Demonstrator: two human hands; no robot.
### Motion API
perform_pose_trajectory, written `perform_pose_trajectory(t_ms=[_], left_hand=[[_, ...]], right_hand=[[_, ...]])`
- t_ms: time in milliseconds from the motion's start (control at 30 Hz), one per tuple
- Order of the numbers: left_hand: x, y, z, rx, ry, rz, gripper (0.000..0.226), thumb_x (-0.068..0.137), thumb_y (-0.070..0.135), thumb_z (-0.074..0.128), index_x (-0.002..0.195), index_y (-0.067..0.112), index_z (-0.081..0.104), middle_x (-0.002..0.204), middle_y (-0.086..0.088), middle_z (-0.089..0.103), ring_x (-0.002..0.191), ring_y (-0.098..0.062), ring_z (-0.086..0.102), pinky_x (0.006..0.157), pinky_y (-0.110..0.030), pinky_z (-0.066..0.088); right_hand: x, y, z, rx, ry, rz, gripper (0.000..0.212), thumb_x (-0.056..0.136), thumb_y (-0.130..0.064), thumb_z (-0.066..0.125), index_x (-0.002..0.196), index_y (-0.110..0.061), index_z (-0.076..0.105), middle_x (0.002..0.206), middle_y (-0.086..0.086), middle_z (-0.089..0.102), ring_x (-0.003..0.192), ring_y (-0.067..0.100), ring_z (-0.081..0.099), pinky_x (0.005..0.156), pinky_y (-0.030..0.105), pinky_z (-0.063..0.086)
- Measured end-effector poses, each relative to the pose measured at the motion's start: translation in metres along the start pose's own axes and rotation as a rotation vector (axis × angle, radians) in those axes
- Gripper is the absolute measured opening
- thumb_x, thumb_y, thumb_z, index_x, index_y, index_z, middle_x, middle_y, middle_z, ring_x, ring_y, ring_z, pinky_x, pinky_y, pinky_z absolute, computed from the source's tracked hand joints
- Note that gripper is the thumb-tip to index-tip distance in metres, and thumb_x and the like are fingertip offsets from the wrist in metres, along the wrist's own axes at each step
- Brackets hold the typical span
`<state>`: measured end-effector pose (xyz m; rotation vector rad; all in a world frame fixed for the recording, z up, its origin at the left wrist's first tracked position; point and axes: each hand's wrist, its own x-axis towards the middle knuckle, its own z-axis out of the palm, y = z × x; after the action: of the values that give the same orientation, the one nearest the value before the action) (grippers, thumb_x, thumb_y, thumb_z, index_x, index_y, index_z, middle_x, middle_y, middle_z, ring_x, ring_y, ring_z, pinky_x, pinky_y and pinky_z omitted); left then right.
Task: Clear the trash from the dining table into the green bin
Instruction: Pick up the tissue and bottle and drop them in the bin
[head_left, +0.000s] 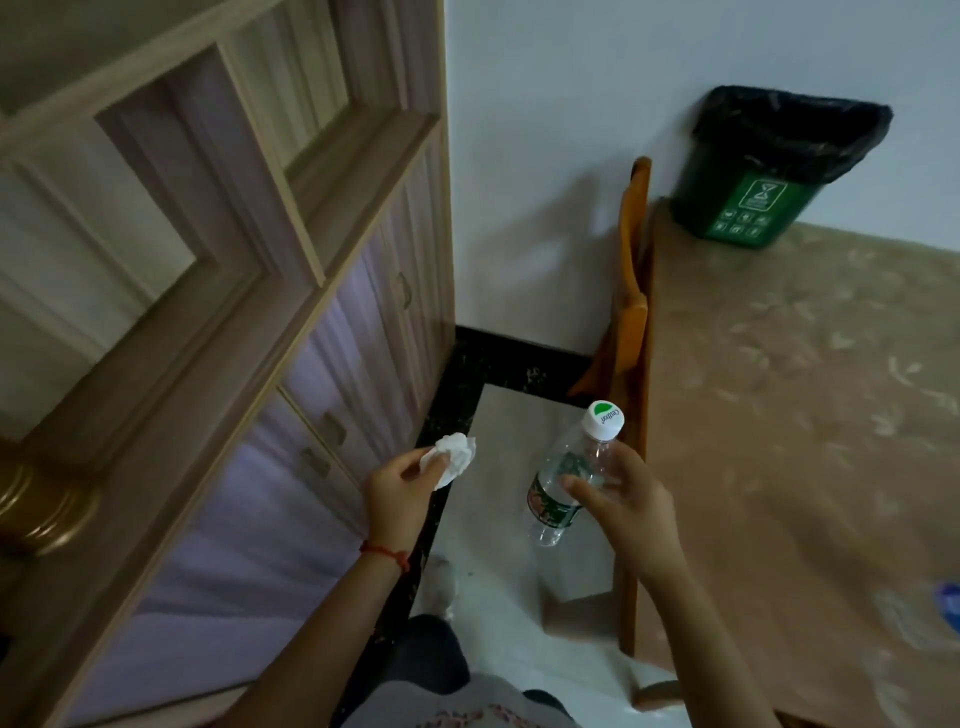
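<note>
My left hand (397, 491) grips a crumpled white tissue (454, 457) over the floor, left of the table. My right hand (626, 501) holds a clear plastic water bottle (563, 480) with a white-and-green cap, upright and slightly tilted, just off the table's left edge. The green bin (743, 205), lined with a black bag, stands on the far corner of the dining table (789, 415) against the wall, well beyond both hands.
A wooden chair (631, 312) is pushed against the table's left side. A tall wood cabinet (249, 312) with drawers fills the left. A blue object (949, 603) shows at the table's right edge. Pale tiled floor lies between cabinet and table.
</note>
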<state>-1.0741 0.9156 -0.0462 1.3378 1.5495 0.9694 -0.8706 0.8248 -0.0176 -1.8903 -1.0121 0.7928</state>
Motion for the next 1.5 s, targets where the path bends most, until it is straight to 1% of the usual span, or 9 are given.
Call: perform_pose_trajectory(t_ms=[233, 433, 600, 733, 933, 1100, 1300, 1400, 1500], left_hand=[[0.114, 0.017, 0.036, 0.013, -0.078, 0.023, 0.016, 0.079, 0.018, 0.069, 0.088, 0.005, 0.072, 0.074, -0.009, 0.070, 0.056, 0.012, 0.054, 0.055, -0.005, 0.041], [0.198, 0.054, 0.060, 0.003, -0.159, 0.077, 0.015, 0.079, 0.013, 0.068, 0.089, 0.002, 0.071, 0.073, -0.006, 0.067, 0.063, 0.004, 0.060, 0.057, -0.005, 0.042], [0.253, 0.078, 0.088, -0.023, -0.217, 0.117, 0.016, 0.080, 0.010, 0.066, 0.092, -0.001, 0.070, 0.077, -0.005, 0.065, 0.057, 0.012, 0.056, 0.056, -0.001, 0.040], [0.292, 0.091, 0.114, -0.030, -0.211, 0.134, 0.016, 0.080, 0.010, 0.067, 0.092, -0.001, 0.070, 0.078, -0.006, 0.067, 0.063, 0.005, 0.054, 0.056, -0.001, 0.039], [0.353, 0.116, 0.159, -0.046, -0.224, 0.145, 0.013, 0.080, 0.013, 0.067, 0.079, 0.000, 0.070, 0.056, 0.007, 0.056, 0.050, 0.010, 0.050, 0.050, -0.007, 0.036], [0.394, 0.153, 0.196, -0.103, -0.226, 0.178, 0.014, 0.080, 0.011, 0.066, 0.086, -0.002, 0.070, 0.064, 0.003, 0.060, 0.061, -0.002, 0.052, 0.060, -0.019, 0.042], [0.437, 0.188, 0.238, -0.158, -0.253, 0.231, 0.038, 0.067, 0.040, 0.065, 0.081, 0.004, 0.071, 0.066, -0.004, 0.063, 0.068, -0.014, 0.057, 0.066, -0.032, 0.044], [0.457, 0.203, 0.257, -0.177, -0.290, 0.227, 0.045, 0.062, 0.049, 0.063, 0.081, 0.010, 0.073, 0.059, 0.015, 0.065, 0.063, 0.002, 0.056, 0.065, -0.028, 0.046], [0.477, 0.214, 0.279, -0.158, -0.316, 0.227, 0.038, 0.066, 0.037, 0.069, 0.087, 0.006, 0.073, 0.061, 0.023, 0.065, 0.058, 0.014, 0.052, 0.063, -0.022, 0.045]], right_hand=[[0.091, -0.024, 0.020, 0.053, 0.063, 0.036, 0.041, 0.073, -0.019, 0.076, 0.105, -0.029, 0.053, 0.090, -0.017, 0.060, 0.084, -0.001, 0.060, 0.062, 0.004, 0.046], [0.166, -0.047, 0.032, 0.117, 0.100, 0.073, 0.047, 0.072, -0.027, 0.076, 0.113, -0.033, 0.054, 0.109, -0.008, 0.066, 0.100, 0.013, 0.063, 0.086, 0.039, 0.054], [0.216, -0.064, 0.028, 0.115, 0.156, 0.078, 0.049, 0.072, -0.025, 0.077, 0.114, -0.034, 0.052, 0.109, -0.007, 0.064, 0.103, 0.014, 0.061, 0.085, 0.034, 0.053], [0.258, -0.075, 0.019, 0.097, 0.184, 0.054, 0.052, 0.071, -0.024, 0.077, 0.119, -0.021, 0.056, 0.112, -0.003, 0.066, 0.101, 0.013, 0.063, 0.089, 0.038, 0.053], [0.327, -0.090, 0.001, 0.149, 0.182, 0.002, 0.048, 0.073, -0.020, 0.075, 0.117, -0.020, 0.056, 0.106, -0.006, 0.067, 0.097, 0.009, 0.064, 0.081, 0.025, 0.054], [0.381, -0.100, -0.023, 0.228, 0.207, -0.019, 0.046, 0.075, -0.018, 0.074, 0.118, -0.015, 0.057, 0.107, -0.005, 0.068, 0.096, 0.009, 0.066, 0.077, 0.023, 0.056], [0.431, -0.118, -0.054, 0.284, 0.232, -0.083, 0.037, 0.078, -0.014, 0.070, 0.113, -0.012, 0.059, 0.102, -0.005, 0.068, 0.091, 0.002, 0.066, 0.073, 0.015, 0.054], [0.449, -0.124, -0.064, 0.321, 0.270, -0.091, 0.037, 0.078, -0.014, 0.069, 0.114, -0.011, 0.060, 0.102, -0.004, 0.069, 0.093, 0.004, 0.066, 0.075, 0.015, 0.052], [0.465, -0.130, -0.071, 0.353, 0.329, -0.089, 0.036, 0.078, -0.014, 0.069, 0.114, -0.014, 0.061, 0.104, -0.003, 0.070, 0.096, 0.007, 0.066, 0.080, 0.020, 0.053]])
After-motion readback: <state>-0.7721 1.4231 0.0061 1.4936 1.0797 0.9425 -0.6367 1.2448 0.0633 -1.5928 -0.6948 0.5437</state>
